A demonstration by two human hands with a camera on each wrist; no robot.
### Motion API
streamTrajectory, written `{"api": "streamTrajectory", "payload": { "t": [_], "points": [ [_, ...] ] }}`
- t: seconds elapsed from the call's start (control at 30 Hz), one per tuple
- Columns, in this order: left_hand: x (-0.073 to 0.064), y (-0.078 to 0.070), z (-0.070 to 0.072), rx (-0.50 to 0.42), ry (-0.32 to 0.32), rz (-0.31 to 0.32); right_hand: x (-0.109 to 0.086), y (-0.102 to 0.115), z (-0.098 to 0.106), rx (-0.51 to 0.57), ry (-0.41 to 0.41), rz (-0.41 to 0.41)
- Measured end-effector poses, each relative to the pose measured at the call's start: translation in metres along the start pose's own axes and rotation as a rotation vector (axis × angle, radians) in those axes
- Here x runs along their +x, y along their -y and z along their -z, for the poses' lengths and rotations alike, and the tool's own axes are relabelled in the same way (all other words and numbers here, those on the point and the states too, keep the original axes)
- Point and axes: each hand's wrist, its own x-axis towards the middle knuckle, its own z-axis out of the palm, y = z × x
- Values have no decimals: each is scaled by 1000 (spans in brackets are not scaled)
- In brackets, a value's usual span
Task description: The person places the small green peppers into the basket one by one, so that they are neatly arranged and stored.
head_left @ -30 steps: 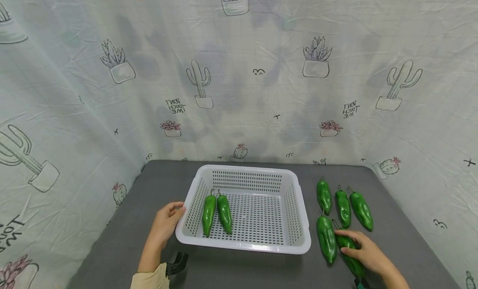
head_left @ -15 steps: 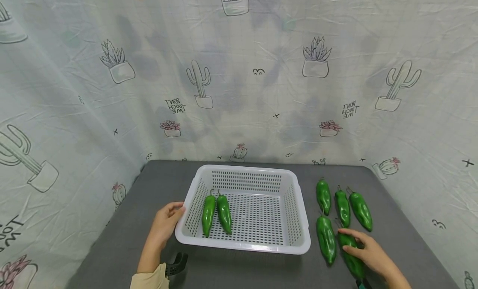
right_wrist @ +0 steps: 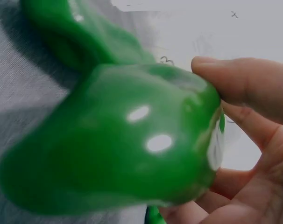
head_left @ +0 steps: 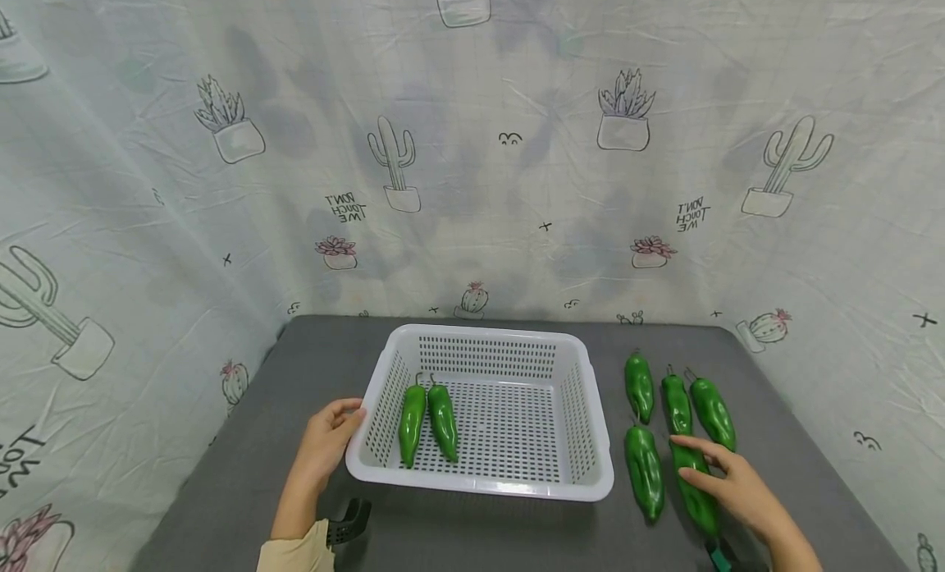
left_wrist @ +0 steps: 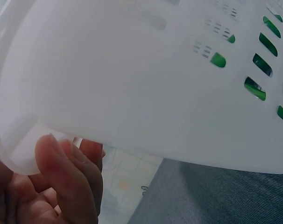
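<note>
A white perforated plastic basket (head_left: 483,483) stands in the middle of the table, with two green chili peppers, one (head_left: 412,426) beside the other (head_left: 443,424), lying at its left side. My left hand (head_left: 325,441) grips the basket's left rim; in the left wrist view its fingers (left_wrist: 69,179) curl at the rim's edge. On the right, my right hand (head_left: 738,491) pinches a large green chili pepper (head_left: 699,510) near its stem end between thumb and fingers. That pepper (right_wrist: 109,140) fills much of the right wrist view; whether it touches the table cannot be told.
Right of the basket lie more green chili peppers: one at the back (head_left: 639,387), one in front of it (head_left: 645,473), and two more, one (head_left: 677,404) beside the other (head_left: 712,412). A grey cloth (head_left: 472,539) covers the table; a cactus-print curtain (head_left: 509,194) surrounds it.
My right hand and the pepper it holds have shifted slightly away from me, and the pepper's stem end now overlaps the pepper behind it. The left hand and basket have stayed put.
</note>
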Motion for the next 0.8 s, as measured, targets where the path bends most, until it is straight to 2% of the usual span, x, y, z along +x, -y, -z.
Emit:
{"api": "streamTrajectory", "payload": {
  "t": [0.23, 0.63, 0.8],
  "points": [
    [0, 0, 0, 2, 2, 5, 8, 14, 1, 25, -20, 18],
    [0, 1, 0, -3, 2, 9, 26, 50, 3, 69, -83, 172],
    [1, 0, 0, 4, 2, 4, 33, 66, 2, 95, -103, 211]
  ]
}}
